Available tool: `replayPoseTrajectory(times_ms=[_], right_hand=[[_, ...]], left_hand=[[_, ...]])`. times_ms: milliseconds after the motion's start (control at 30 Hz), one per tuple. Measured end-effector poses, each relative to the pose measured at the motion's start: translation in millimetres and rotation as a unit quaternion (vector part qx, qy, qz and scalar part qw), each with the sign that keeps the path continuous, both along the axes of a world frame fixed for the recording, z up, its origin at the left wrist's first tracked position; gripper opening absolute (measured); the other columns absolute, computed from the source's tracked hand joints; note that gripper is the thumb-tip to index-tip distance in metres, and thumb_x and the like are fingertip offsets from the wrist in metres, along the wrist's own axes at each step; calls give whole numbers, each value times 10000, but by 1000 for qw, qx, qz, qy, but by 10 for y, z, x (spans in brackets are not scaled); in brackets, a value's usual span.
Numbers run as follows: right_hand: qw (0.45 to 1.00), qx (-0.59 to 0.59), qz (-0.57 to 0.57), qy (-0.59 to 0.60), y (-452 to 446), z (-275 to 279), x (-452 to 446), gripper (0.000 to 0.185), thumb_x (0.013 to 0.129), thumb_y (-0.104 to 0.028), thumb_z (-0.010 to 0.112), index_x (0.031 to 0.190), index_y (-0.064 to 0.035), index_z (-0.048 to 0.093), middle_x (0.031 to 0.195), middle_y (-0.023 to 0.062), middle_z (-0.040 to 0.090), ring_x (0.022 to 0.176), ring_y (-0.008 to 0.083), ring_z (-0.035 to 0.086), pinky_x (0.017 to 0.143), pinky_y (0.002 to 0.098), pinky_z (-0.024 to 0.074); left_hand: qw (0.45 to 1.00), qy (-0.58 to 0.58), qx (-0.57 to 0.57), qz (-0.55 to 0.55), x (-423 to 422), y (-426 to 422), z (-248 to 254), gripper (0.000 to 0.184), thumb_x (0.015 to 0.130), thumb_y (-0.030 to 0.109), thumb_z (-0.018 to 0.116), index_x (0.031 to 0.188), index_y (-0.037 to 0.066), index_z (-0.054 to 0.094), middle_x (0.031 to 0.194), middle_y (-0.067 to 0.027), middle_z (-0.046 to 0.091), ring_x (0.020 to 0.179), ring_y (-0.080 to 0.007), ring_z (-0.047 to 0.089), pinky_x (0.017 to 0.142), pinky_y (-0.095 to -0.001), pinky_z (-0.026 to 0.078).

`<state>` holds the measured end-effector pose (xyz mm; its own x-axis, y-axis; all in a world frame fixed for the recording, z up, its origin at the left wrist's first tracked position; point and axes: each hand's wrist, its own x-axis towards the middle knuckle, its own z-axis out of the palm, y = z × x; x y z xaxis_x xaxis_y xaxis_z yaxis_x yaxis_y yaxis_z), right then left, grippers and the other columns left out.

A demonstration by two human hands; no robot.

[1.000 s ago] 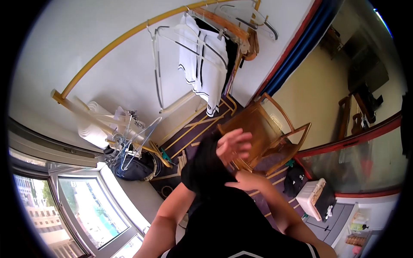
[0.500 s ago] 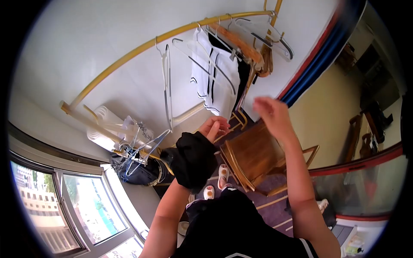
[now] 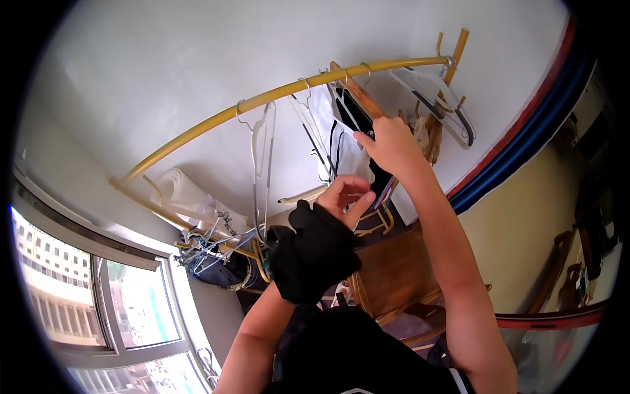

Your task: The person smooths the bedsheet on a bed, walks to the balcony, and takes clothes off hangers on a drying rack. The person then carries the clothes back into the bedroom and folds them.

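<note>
A black cloth garment [image 3: 312, 253] is bunched around my left wrist and forearm. Out of it comes my left hand [image 3: 348, 197], fingers loosely curved and thumb apart, with nothing visible between them. My right hand [image 3: 392, 148] is raised to the hanging clothes, its fingers curled at the shoulder of a white garment with dark stripes [image 3: 346, 154]. Right behind that hand is a wooden hanger [image 3: 357, 90]; what the fingers hold is hidden. Left of the white garment, bare white hangers [image 3: 260, 164] hang from a curved yellow rail [image 3: 216, 119].
More hangers [image 3: 446, 108] hang at the rail's right end, beside a blue and red curtain [image 3: 505, 138]. Below stands a brown wooden chair [image 3: 394, 272]. Tangled wire hangers [image 3: 213, 246] and a white roll [image 3: 180, 190] are at the left, above a window [image 3: 141, 305].
My right hand has moved up and left to the hanging clothes. My left hand, with the black garment on its wrist, has shifted slightly right. The view has tilted up.
</note>
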<state>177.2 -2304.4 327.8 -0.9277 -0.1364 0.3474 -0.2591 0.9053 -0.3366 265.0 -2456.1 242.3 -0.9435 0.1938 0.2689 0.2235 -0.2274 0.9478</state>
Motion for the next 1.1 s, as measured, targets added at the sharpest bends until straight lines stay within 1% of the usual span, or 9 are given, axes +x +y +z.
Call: replayPoseTrajectory(times_ms=[33,200,300,467,567,667,867,967,1100], right_hand=[[1000,12,7,15,25,-32,-68,482,879,-367,720,791,104,671,736,287,654,764,456,662,709,495,527],[999,-21,25,-21,103,-62,-196,456,869,-341,723,724,88,670,650,260,627,654,445,638,644,485,516],[998,-32,46,-10,115,-99,-238,433,856,-324,731,710,79,668,620,247,614,617,431,627,610,469,505],[997,-35,68,20,197,-75,-252,403,821,-300,768,697,68,663,604,231,598,585,420,602,579,459,474],[997,-58,52,10,199,-6,-208,411,827,-305,759,671,61,656,622,237,605,612,422,615,599,453,496],[996,-76,44,25,292,76,-181,398,824,-304,771,688,52,658,633,218,615,607,404,615,596,437,495],[993,-119,-25,3,432,216,-134,295,818,-232,790,812,22,641,721,169,656,644,338,626,640,415,505],[906,7,-72,418,228,212,12,212,826,-94,749,991,-27,634,996,181,659,914,390,634,795,425,505],[942,-162,175,237,-216,-167,95,269,838,-116,742,1064,-13,638,992,190,663,927,387,641,827,428,515]], left_hand=[[999,-29,37,-22,-124,54,-85,444,931,114,738,1300,4,518,1254,-144,615,1191,-229,609,1012,-372,488],[987,-84,-117,75,-533,444,-559,964,837,304,830,1551,8,252,1525,-310,360,1433,-413,371,1162,-431,329],[926,84,-230,289,-673,581,-586,743,824,219,822,1419,3,434,1356,-251,531,1289,-380,518,1069,-403,419],[950,93,-121,273,-884,454,-617,329,856,159,778,1082,30,578,1171,-211,640,1043,-390,635,919,-416,498],[946,77,-223,221,-738,280,-456,201,965,149,660,1108,44,566,905,-200,679,839,-364,679,744,-429,526],[939,-108,-248,213,-653,105,-240,239,1031,235,569,1171,45,529,878,-196,675,818,-338,683,701,-431,513],[969,-63,-50,234,-984,-81,-763,244,1045,189,541,1209,12,504,998,-114,636,900,-182,581,832,-333,482],[971,-56,-3,233,-1068,-151,-875,213,1043,151,504,1207,15,513,987,-97,632,881,-160,567,822,-315,478],[981,-56,-24,187,-1002,-294,-751,192,1029,132,468,1173,35,551,968,-55,618,859,-128,540,804,-282,466]])
